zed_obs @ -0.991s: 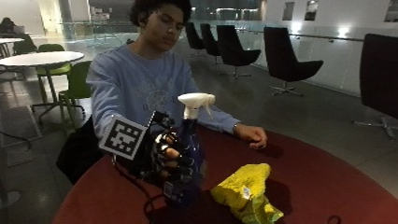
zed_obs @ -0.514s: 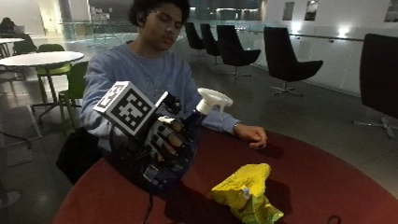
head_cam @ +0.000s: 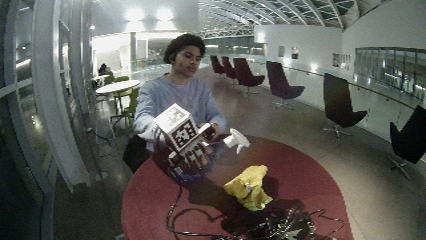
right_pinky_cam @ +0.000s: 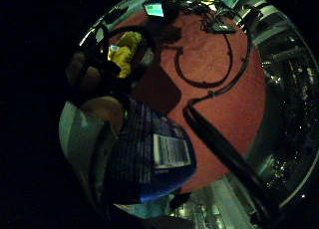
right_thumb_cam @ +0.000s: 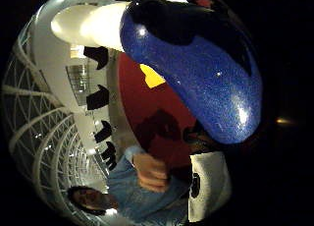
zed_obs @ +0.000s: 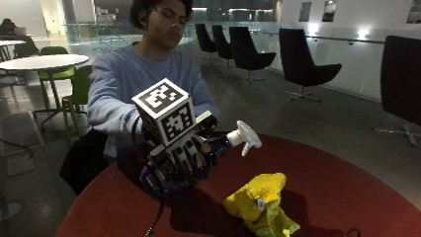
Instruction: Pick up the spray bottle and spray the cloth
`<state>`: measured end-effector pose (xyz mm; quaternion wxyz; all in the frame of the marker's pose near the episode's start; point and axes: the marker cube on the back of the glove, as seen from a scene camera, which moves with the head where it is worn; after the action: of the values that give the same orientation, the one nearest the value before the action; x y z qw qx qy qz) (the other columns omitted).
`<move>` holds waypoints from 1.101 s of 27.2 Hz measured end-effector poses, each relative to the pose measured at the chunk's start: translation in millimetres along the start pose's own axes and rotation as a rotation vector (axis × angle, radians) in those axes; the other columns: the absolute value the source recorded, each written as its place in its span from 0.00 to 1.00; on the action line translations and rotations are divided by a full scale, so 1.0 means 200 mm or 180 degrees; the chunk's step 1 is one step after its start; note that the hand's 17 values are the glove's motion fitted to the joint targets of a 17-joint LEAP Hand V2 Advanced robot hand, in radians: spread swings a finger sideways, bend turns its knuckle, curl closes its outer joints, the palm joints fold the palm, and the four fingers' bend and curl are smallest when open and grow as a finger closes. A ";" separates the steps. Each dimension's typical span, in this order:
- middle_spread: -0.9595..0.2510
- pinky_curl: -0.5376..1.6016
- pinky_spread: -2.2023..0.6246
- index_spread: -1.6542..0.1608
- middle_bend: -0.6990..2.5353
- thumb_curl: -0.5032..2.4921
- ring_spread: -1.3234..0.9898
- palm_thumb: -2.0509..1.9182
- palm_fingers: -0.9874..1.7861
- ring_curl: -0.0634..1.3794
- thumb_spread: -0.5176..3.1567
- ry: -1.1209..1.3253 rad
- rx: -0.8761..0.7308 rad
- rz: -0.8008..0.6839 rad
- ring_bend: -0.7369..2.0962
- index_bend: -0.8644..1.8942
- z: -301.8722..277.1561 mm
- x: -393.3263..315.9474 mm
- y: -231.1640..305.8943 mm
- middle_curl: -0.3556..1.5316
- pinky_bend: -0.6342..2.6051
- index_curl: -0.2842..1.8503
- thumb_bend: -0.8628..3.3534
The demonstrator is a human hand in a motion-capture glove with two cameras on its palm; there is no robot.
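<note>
My gloved right hand (zed_obs: 181, 158) grips a blue spray bottle (zed_obs: 154, 178) and holds it lifted off the red round table (zed_obs: 342, 187), tilted over. Its white spray head (zed_obs: 242, 138) sticks out past the fingers and points toward a crumpled yellow cloth (zed_obs: 260, 205) lying on the table in front of it. In the little finger side palm view the bottle's blue labelled body (right_pinky_cam: 149, 159) lies against the palm, with the cloth (right_pinky_cam: 124, 52) beyond. The thumb side palm view shows the blue body (right_thumb_cam: 196, 64) and white head (right_thumb_cam: 93, 24) close up.
The person's bare left hand (right_thumb_cam: 149, 172) rests on the table near its edge. A tangle of black cables (head_cam: 266, 227) lies at the table's near side, past the cloth. Chairs and other tables stand behind the person.
The bottle stood upright in my hand just above the table; I have raised it and tipped it, so the spray head now points toward the cloth. The cloth has not moved.
</note>
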<state>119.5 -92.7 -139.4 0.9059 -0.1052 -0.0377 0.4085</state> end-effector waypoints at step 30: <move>0.76 0.42 0.81 0.77 0.28 0.41 0.56 0.77 0.69 0.30 0.34 0.0491 -0.0539 0.0445 0.44 0.34 0.01 0.00 -0.03 0.41 0.33 0.22 0.20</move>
<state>122.7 -96.1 -136.6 0.8633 -0.2147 0.0052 0.4566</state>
